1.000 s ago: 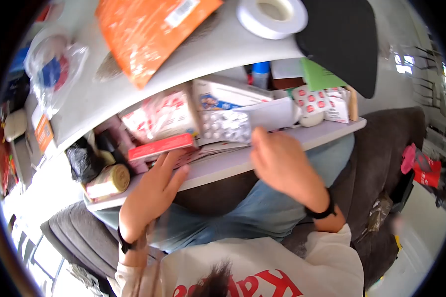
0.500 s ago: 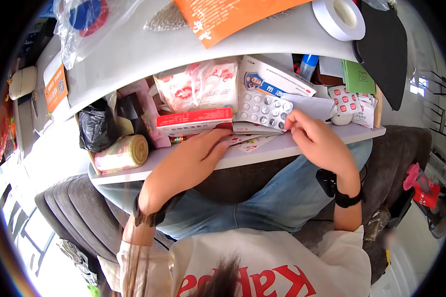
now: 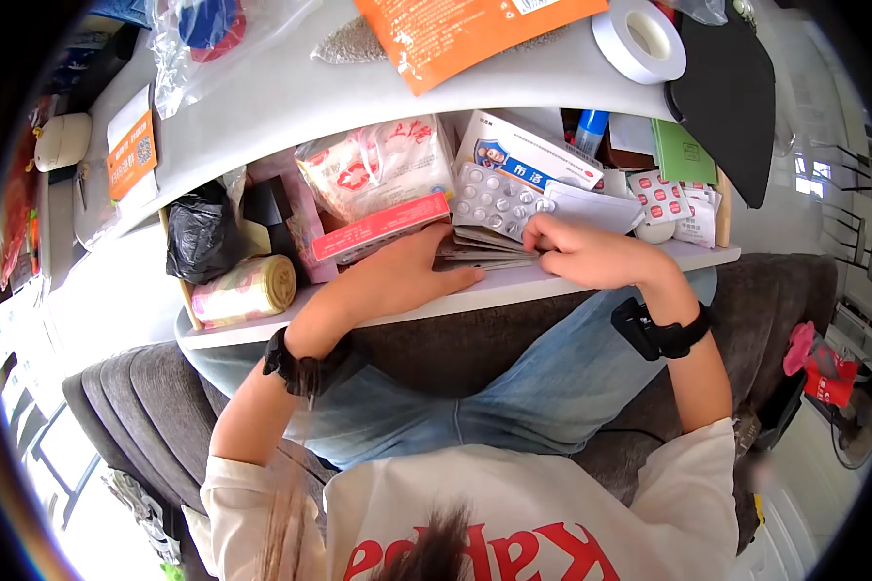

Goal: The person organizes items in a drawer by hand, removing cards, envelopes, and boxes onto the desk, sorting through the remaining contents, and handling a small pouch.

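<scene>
Now bunching thin, pale paper cards (image 3: pixel 489 254) tighter between left hand (image 3: pixel 388 283), thumb apart, and right hand (image 3: pixel 603 258), fingers bent; cannot tell whether clamping.

Easiest way in is from the front, over the drawer (image 3: pixel 499 290) lip between the left hand (image 3: pixel 397 279) and right hand (image 3: pixel 591 254), since the tabletop (image 3: pixel 291 107) overhangs the back. Left end's jammed with a roll (image 3: pixel 247 290) and black bag (image 3: pixel 203 232), while the red box (image 3: pixel 383 225) and pill pack (image 3: pixel 494 201) crowd in behind the cards (image 3: pixel 489 250).
</scene>
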{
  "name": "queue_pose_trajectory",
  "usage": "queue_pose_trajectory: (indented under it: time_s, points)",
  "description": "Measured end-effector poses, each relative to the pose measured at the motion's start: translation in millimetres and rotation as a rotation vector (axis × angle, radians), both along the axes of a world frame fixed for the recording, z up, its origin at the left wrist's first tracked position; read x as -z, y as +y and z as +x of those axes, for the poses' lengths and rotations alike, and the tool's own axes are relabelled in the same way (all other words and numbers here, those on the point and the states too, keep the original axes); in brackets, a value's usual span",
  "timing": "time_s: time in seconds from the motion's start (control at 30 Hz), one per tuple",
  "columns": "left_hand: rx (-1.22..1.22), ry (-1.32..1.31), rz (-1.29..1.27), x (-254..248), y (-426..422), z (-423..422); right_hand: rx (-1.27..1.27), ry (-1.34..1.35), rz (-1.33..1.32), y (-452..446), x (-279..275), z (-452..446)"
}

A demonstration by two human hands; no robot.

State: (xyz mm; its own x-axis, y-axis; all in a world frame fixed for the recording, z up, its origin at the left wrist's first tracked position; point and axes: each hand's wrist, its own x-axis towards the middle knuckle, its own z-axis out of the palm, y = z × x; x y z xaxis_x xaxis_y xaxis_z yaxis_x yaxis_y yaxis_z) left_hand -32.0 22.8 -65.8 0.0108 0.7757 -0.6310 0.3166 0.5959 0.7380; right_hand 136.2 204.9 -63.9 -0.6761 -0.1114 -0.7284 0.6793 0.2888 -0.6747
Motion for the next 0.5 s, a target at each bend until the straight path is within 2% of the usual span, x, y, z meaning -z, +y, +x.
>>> queue_pose_trajectory:
  time_s: [0.17,0.3,0.43,0.5]
  points:
    - [0.004,0.003,-0.025,-8.7,-1.5,-5.5,0.026,0.071,-0.040,1.5,2.4,5.4]
    - [-0.059,-0.138,0.101,-20.9,-6.7,-5.9,0.030,0.106,-0.112,6.8,4.9,6.5]
    - [0.024,0.082,0.156,-32.8,-7.4,2.5,0.038,0.127,-0.214,16.2,7.1,9.6]
    - [-0.124,0.087,0.132,-24.7,-10.1,11.6,0.054,0.160,-0.235,19.7,5.1,15.4]
